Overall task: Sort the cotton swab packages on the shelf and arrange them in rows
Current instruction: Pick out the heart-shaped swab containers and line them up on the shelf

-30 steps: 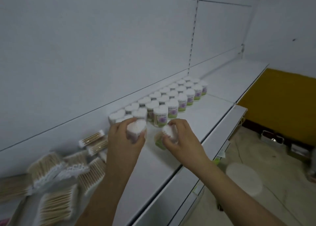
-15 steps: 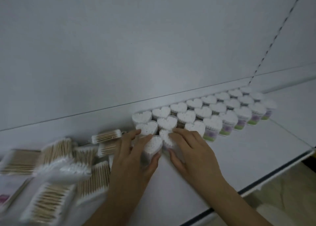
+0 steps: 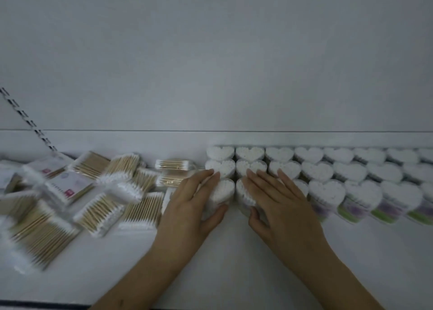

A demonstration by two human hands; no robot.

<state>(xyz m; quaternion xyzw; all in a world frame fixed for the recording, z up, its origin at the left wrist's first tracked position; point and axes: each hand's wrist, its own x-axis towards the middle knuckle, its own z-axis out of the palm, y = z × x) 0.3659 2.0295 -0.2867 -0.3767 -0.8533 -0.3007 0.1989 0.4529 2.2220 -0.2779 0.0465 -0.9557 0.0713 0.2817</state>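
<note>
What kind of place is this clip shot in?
Probably a shop aisle being stocked: a white retail shelf with a slotted upright, many identical heart-shaped swab tubs standing in rows, and a heap of flat swab packs beside them.

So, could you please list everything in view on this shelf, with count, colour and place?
heart-shaped swab tubs: three rows, exact count unclear since they run off the right edge, white tops with purple and green labels, against the back panel, centre to right.
flat swab packs: a loose jumbled pile, count unclear, tan sticks with white tips, a few with pink labels, on the left.
shelf: one, white, bare part in front.
back panel: one, white, behind the shelf.
slotted upright: one, dark slots, far left.
left hand: grip round the front tub at the rows' left end.
right hand: on the neighbouring front tub, thumb at its front, fingers over its top.
</note>
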